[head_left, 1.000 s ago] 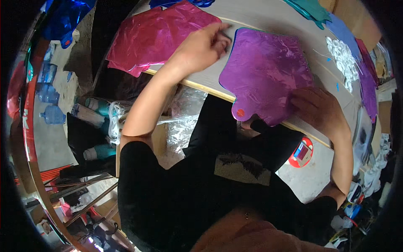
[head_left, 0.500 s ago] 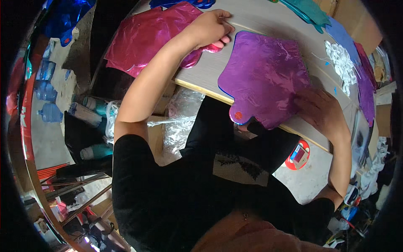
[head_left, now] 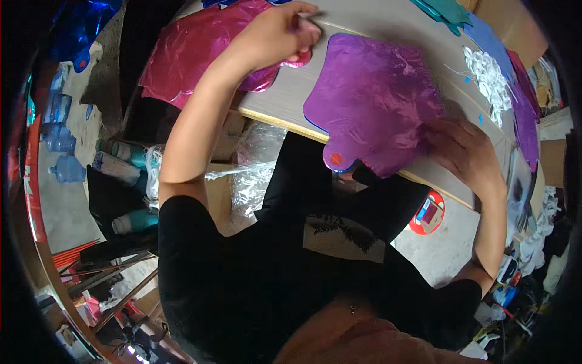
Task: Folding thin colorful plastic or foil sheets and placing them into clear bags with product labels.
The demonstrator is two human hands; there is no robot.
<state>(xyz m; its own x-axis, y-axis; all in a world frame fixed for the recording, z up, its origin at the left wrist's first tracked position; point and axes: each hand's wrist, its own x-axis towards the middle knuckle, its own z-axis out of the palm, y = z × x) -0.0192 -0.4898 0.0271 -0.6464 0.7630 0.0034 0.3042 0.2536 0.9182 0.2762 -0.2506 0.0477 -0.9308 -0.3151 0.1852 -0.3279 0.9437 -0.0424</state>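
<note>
My right hand [head_left: 464, 148] lies spread, pressing the purple foil balloon [head_left: 376, 103] flat on the table [head_left: 388, 27]. My left hand [head_left: 276, 33] is curled, pinching something thin, over the pink foil balloon [head_left: 200, 51]. White bits [head_left: 488, 76] and more foils lie beyond; bottles [head_left: 118, 170] below left.

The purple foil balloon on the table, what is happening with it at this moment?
A person in a black shirt stands at a table with flat, uninflated foil balloons. The purple foil balloon lies flat near the table's front edge, its small tail hanging over the edge. The right hand presses on its right side. The left hand is raised over the pink foil balloon to the left and seems to pinch something thin; what it is cannot be told. More foil balloons lie at the far side.
</note>
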